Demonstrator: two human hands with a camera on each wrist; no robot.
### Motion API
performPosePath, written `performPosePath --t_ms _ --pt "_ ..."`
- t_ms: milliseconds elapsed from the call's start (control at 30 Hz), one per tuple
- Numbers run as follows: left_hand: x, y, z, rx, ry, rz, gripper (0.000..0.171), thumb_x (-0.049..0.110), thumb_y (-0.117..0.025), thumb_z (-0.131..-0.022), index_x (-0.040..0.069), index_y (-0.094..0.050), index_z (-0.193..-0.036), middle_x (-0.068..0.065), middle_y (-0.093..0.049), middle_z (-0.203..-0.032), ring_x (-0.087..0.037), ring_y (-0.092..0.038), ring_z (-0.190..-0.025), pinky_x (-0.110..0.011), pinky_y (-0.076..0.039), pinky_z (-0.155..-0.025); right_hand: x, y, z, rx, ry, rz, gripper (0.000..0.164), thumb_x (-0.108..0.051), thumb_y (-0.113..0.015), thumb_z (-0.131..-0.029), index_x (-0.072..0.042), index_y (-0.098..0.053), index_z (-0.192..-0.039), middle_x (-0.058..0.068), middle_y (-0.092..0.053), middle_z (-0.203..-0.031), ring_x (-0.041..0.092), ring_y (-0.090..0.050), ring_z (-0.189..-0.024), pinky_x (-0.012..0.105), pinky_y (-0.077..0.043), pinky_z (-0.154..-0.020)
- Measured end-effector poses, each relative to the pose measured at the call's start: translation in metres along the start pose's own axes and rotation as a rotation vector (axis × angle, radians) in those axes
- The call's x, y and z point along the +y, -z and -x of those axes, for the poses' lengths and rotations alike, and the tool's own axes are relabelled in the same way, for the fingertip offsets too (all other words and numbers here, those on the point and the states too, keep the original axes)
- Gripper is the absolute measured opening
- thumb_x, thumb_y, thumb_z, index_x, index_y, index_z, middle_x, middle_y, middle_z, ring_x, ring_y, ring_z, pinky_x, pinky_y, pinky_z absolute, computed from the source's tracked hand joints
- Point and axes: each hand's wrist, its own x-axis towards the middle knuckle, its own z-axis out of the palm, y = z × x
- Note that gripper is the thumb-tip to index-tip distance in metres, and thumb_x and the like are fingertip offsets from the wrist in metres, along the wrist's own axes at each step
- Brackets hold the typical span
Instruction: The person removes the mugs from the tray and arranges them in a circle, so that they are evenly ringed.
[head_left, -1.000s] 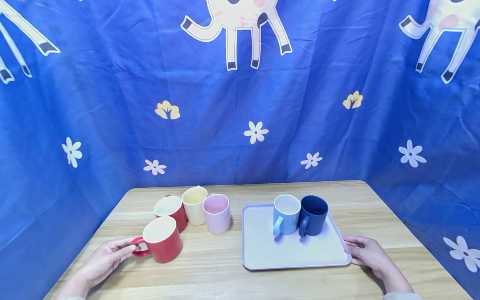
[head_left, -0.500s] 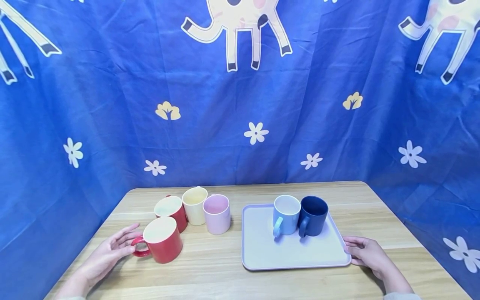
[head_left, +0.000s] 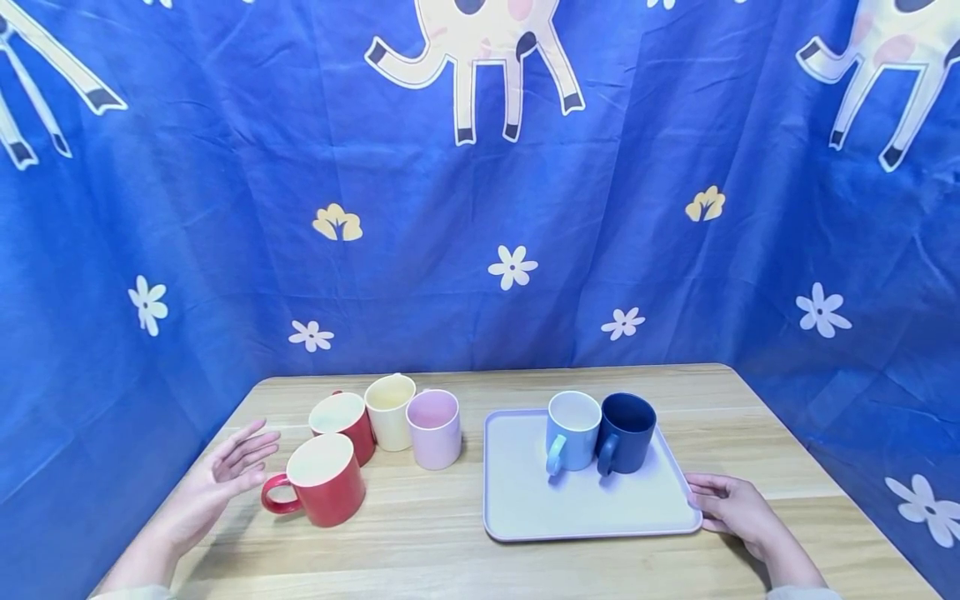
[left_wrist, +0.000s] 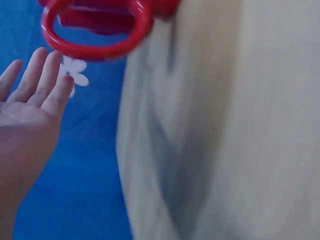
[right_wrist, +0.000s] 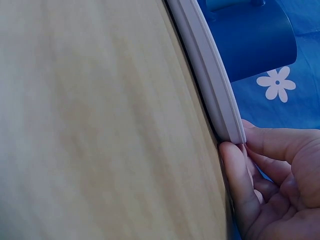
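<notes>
Gleaming near the left hand (head_left: pixel 210 488), a red mug (head_left: pixel 334 492), apparently cream inside.

Through the head camera I see a creased blue cloth (head_left: pixel 420 183) hanging across the upper frame and down both sides. Pale printed animals (head_left: pixel 487 37) are cut off at the top edge, with white flowers (head_left: pixel 512 267) and two yellow bushes (head_left: pixel 337 222) below. A wood-grain table (head_left: pixel 450 521) with rounded far corners spans the lower frame, under soft light.
</notes>
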Motion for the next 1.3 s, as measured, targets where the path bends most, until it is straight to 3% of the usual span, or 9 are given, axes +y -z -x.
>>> performPosePath --t_ms 233,533,700,1067,1300 --pt "0.016 -0.017 -0.016 0.035 -0.051 0.012 0.062 -0.016 -0.046 -0.091 0.008 -0.031 -0.147 0.003 -0.053 -0.133 -0.009 -0.052 -0.119 -0.018 -0.042 -0.093 0.001 0.0 0.0 0.002 -0.003 -0.001 0.049 -0.003 -0.065 -0.087 0.017 -0.046 -0.127 0.014 -0.065 -0.108 0.017 -0.064 -0.085 0.033 -0.056 -0.07" --pt "0.036 -0.062 -0.044 0.047 -0.191 0.083 0.063 -0.025 -0.044 -0.084 -0.004 -0.032 -0.143 -0.008 -0.054 -0.133 -0.016 -0.054 -0.118 -0.023 -0.044 -0.093 0.0 0.0 0.001 0.0 -0.003 -0.004 0.049 -0.003 -0.064 -0.087 0.017 -0.046 -0.127 0.014 -0.065 -0.108 0.016 -0.064 -0.085 0.033 -0.056 -0.071" --pt "0.039 -0.089 -0.06 0.047 -0.195 0.045 0.064 -0.025 -0.049 -0.082 -0.007 -0.033 -0.141 -0.008 -0.055 -0.132 -0.017 -0.054 -0.118 -0.024 -0.043 -0.095 0.001 0.0 0.0 -0.001 -0.007 -0.003 0.049 -0.003 -0.064 -0.087 0.017 -0.046 -0.128 0.015 -0.065 -0.108 0.016 -0.064 -0.085 0.033 -0.056 -0.071" --pt "0.031 -0.144 -0.087 -0.065 -0.185 0.053 0.065 -0.019 -0.057 -0.083 -0.016 -0.026 -0.14 -0.005 -0.054 -0.131 -0.016 -0.053 -0.118 -0.029 -0.042 -0.098 -0.001 0.001 0.0 -0.015 -0.009 -0.004 0.049 -0.004 -0.064 -0.088 0.017 -0.046 -0.128 0.015 -0.065 -0.108 0.016 -0.064 -0.086 0.033 -0.056 -0.071" --pt "0.022 -0.176 -0.1 -0.101 -0.172 0.065 0.062 -0.014 -0.061 -0.083 -0.016 -0.031 -0.137 -0.025 -0.05 -0.13 -0.027 -0.052 -0.119 -0.033 -0.043 -0.097 -0.002 0.0 0.0 -0.001 -0.018 0.004 0.049 -0.003 -0.065 -0.087 0.016 -0.046 -0.128 0.015 -0.065 -0.108 0.017 -0.064 -0.086 0.033 -0.056 -0.07"
